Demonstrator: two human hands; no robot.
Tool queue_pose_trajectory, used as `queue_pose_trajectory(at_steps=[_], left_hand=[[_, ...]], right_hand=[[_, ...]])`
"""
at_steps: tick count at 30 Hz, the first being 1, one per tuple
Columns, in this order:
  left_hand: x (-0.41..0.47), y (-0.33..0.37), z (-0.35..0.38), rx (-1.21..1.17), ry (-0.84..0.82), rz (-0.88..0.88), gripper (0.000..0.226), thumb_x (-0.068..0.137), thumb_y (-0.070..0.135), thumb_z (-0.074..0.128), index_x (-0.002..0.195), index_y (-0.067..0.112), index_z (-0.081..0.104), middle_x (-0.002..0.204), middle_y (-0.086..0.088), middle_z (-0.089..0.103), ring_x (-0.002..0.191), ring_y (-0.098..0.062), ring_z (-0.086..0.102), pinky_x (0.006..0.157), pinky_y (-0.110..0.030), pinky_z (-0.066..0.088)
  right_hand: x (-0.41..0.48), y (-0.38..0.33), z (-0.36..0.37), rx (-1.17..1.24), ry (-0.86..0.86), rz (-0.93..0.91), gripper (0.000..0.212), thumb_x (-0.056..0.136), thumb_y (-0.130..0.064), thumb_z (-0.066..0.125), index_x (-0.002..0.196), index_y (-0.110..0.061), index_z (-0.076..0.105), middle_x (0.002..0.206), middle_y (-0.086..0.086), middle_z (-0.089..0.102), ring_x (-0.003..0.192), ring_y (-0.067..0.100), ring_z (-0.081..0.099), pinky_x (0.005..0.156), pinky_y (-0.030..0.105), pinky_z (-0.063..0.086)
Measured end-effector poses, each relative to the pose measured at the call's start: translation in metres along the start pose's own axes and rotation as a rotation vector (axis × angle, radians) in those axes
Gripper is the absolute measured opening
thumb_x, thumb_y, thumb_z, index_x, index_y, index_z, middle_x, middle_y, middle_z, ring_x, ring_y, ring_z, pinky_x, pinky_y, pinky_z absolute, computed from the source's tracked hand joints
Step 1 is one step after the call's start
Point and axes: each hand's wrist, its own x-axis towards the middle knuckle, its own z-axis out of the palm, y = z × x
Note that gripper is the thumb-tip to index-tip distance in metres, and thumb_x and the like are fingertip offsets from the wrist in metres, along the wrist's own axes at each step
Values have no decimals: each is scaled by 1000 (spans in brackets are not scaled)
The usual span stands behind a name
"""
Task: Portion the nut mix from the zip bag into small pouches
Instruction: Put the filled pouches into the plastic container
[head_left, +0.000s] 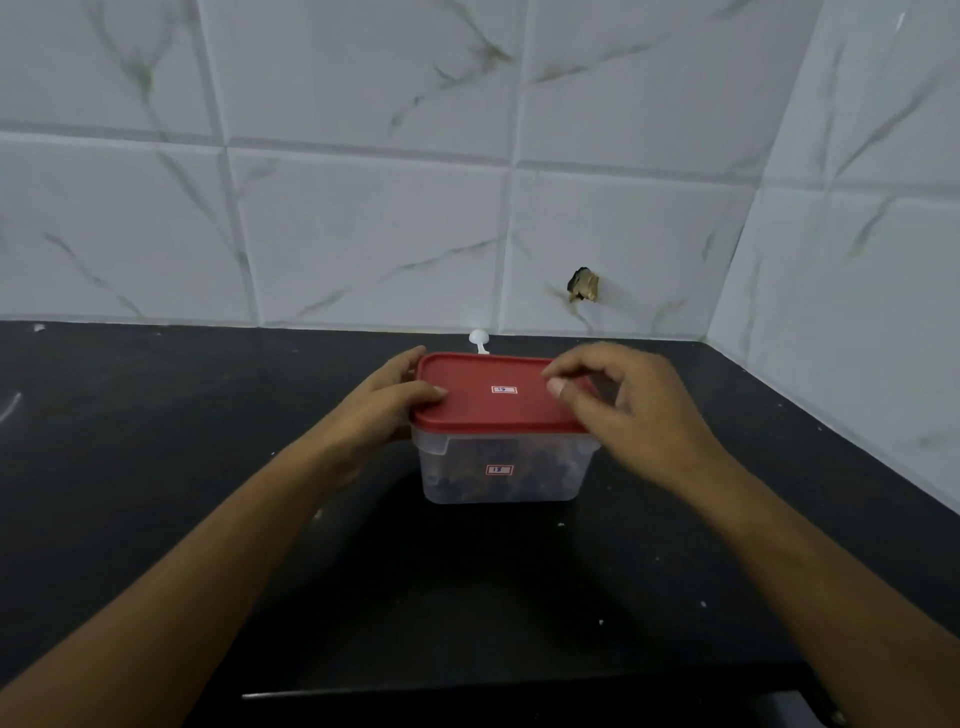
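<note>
Dimly, dark contents (543, 465) blur inside the tub (441, 486)

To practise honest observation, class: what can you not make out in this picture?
Head view:
- clear container contents: blurred by its cloudy wall.
- red lid label print: too small.
- white object: mostly hidden behind the lid.
- right hand: motion-blurred; contact with lid unclear.

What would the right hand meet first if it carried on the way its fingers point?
The red lid of the clear container: the right hand has its curled fingers aimed left and down over the lid's right end. Depth is unclear, so they may already touch it.
</note>
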Motion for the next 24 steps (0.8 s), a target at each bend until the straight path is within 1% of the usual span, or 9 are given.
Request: queue_pose_trajectory(at_steps=[2,4,6,8,9,11,17,20,24], left_hand=[[1,2,0,20,-2,-9,58,99,20,62,152,32,41,135,8,59,114,-14,65,86,-32,52],[3,6,3,26,23,-27,42,101,26,61,142,30,52,128,6,66,107,-11,67,82,-33,52],[7,11,6,10,71,-69,22,103,33,57,122,25,66,99,6,76,80,-6,70,72,-31,51],[13,16,9,-9,124,-149,26,104,40,54,100,20,69,64,9,69,57,-7,64,66,-30,48],[15,18,10,-27,141,-196,30,104,44,54,95,19,68,58,7,66,57,-11,63,66,-32,48],[20,19,12,-72,173,-264,34,102,49,56,93,18,67,67,2,67,65,-17,63,68,-34,50],[30,11,19,-168,223,-258,27,102,42,56,99,19,69,89,-5,72,77,-23,66,81,-39,53],[31,4,20,-168,212,-153,26,105,29,49,104,23,75,110,-5,76,88,-20,69,85,-38,55],[29,1,16,-152,170,-78,30,107,23,46,113,25,75,116,-5,75,92,-17,68,80,-34,53]], right_hand=[[10,11,-2,-2,34,165,16,99,-26,69,114,-25,75,111,-15,72,107,1,66,91,20,52],[21,22,0,50,-37,371,29,101,-36,65,128,-26,68,126,-9,68,118,8,63,97,31,53],[32,26,4,123,-115,551,30,105,-41,58,129,-24,65,128,-4,66,116,14,63,92,33,53],[42,25,9,198,-143,693,31,108,-44,50,118,-20,67,117,2,71,103,21,68,91,37,55],[46,23,12,240,-138,759,34,109,-45,48,114,-17,67,110,6,72,94,24,70,92,41,56],[50,22,17,331,-99,879,34,110,-45,47,106,-16,65,95,6,70,79,24,67,79,41,57],[51,28,27,535,7,973,24,108,-39,53,104,-19,66,84,-1,69,71,16,67,42,25,48],[48,30,28,579,38,983,20,107,-34,57,105,-17,68,84,0,69,71,17,66,34,20,43],[48,31,28,586,15,904,29,109,-28,50,116,-18,76,95,1,73,77,17,68,33,19,43]])
